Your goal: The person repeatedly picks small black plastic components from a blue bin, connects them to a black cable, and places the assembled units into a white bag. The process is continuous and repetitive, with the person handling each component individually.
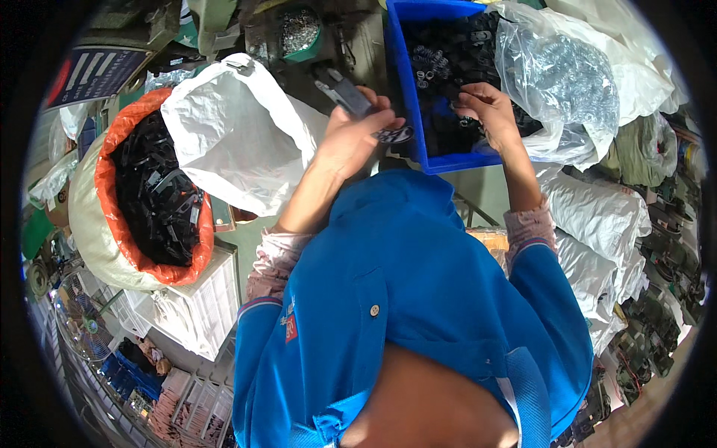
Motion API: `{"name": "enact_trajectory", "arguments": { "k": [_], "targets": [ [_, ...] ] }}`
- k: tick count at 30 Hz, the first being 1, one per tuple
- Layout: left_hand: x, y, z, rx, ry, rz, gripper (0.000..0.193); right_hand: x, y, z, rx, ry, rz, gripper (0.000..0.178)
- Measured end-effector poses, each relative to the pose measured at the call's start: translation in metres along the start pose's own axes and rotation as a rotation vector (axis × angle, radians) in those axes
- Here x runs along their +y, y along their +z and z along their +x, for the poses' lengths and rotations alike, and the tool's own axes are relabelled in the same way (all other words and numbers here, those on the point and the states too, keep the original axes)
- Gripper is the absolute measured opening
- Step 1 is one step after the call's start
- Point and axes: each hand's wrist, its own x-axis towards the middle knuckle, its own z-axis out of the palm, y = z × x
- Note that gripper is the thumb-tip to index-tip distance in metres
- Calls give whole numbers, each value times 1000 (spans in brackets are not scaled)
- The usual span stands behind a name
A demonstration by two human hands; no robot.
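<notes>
My left hand (pixel 351 138) is closed around a dark grey-black plastic part (pixel 348 95), which points up and to the left from between the thumb and fingers. A dark looped piece (pixel 396 135) shows just beneath those fingers; whether they hold it too, I cannot tell. Over the blue plastic bin (pixel 415 112), my right hand (pixel 491 116) is closed in a pinch. What sits between its fingertips is too small to make out. Inside the bin lie small black parts (pixel 478 45) and a cluster of metal springs (pixel 432 63).
Clear plastic bags of springs (pixel 560 78) lean over the bin's right side. An open white sack (pixel 239 142) stands at the left, beside an orange-rimmed sack (pixel 104 175) full of black plastic parts. Behind my left hand is a green tub (pixel 305 52) of small metal pieces.
</notes>
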Motion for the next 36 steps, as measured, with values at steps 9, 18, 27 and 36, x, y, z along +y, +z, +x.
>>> {"name": "enact_trajectory", "arguments": {
  "k": [9,18,27,36],
  "targets": [
    [-28,37,27,56,202,502,32,-44,40,-44,-207,-88,64,23],
    [-6,20,22,94,301,415,20,-5,-15,25,-534,-354,-1662,16],
    [-3,5,4,184,225,481,24,19,-36,53,-788,-524,-1700,10],
    [-11,1,5,122,193,546,25,26,-29,52,-884,-658,-1826,7]
  ]
}}
